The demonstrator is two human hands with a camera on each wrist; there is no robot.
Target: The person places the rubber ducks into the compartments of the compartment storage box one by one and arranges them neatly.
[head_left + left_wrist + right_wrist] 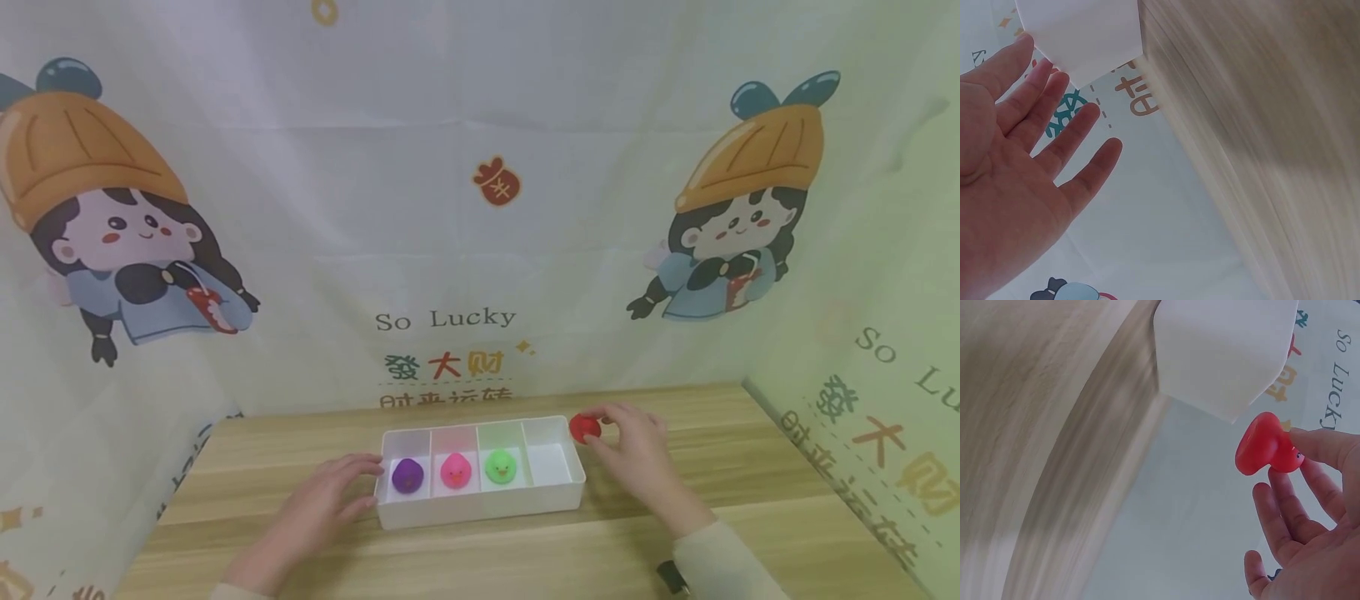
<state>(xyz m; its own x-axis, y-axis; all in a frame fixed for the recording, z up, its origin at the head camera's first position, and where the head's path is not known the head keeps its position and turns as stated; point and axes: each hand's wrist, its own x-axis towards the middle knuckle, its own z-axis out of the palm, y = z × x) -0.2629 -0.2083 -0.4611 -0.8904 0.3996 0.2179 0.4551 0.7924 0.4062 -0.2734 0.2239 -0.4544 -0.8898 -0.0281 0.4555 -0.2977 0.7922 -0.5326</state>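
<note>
Between thumb and fingers my right hand pinches a red rubber duck, held just off the right end of a white divided box. In the right wrist view the red duck hangs tilted near the box's corner, apart from it. My left hand touches or nearly touches the box's left end, its fingers spread and fairly straight in the left wrist view. Inside the box sit a purple duck, a pink duck and a green duck, one per compartment; the rightmost compartment holds no duck.
The box stands on a wood-grain table. A printed cloth with cartoon figures and lettering hangs behind the table and along both sides. A small black object shows beside the right sleeve.
</note>
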